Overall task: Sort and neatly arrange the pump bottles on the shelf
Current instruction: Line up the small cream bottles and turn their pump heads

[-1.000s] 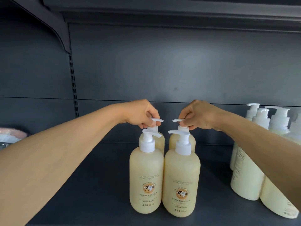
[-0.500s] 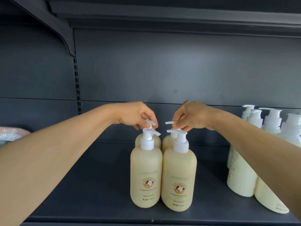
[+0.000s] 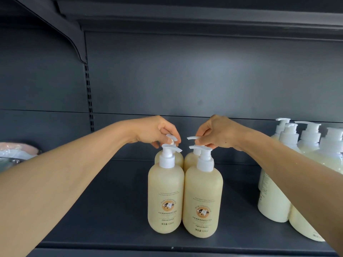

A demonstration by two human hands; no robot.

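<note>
Pump bottles, four cream-yellow plastic ones with white pump heads, stand upright in a tight two-by-two block mid-shelf on the dark grey metal shelf [image 3: 111, 210]. Front left bottle [image 3: 165, 197] and front right bottle [image 3: 202, 203] touch side by side, cow-logo labels facing the camera. Front left spout points right, front right spout points left. Rear left bottle [image 3: 177, 158] and rear right bottle [image 3: 189, 160] sit directly behind, mostly hidden, only shoulders and pump tops showing.

Left hand [image 3: 156, 131] reaches in from the left, fingertips pinched together on the white pump head of the rear left bottle. Right hand [image 3: 216, 132] reaches in from the right, fingers closed on the pump head of the rear right bottle, its white spout sticking out leftward past the fingers. Both forearms bare, hands near each other but not touching.

Separate cluster of paler cream pump bottles [image 3: 272, 197] stands at the right end of the shelf, well apart from the block, partly hidden behind the right forearm; exact count cannot be told. Pink and clear wrapped item [image 3: 17, 150] at far left edge, blurry. Dark grey back panel [image 3: 204, 76] behind, black shelf bracket [image 3: 70, 34] upper left.
</note>
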